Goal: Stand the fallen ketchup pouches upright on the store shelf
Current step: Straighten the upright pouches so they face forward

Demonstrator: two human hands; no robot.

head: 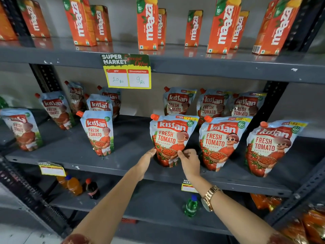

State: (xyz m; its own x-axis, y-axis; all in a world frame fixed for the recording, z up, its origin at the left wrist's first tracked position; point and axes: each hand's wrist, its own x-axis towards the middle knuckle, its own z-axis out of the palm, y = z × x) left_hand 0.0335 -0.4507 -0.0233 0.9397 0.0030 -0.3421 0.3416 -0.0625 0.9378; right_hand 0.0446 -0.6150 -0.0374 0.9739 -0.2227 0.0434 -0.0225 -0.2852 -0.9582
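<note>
Red Kissan "Fresh Tomato Ketchup" pouch (pixel 171 138) upright — left hand (pixel 146 160), right hand (pixel 190 162) grasping its base.

Ketchup pouches (pixel 171 140): pale blue, red label, orange caps. Shelf (pixel 133 136): dark grey. Juice cartons (pixel 147 25): orange. Price tag (pixel 128 71): yellow, possibly green-topped.

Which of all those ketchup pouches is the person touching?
The upright blue-and-red plastic ketchup pouch, front row centre; both the left hand and right hand touch its base.
</note>
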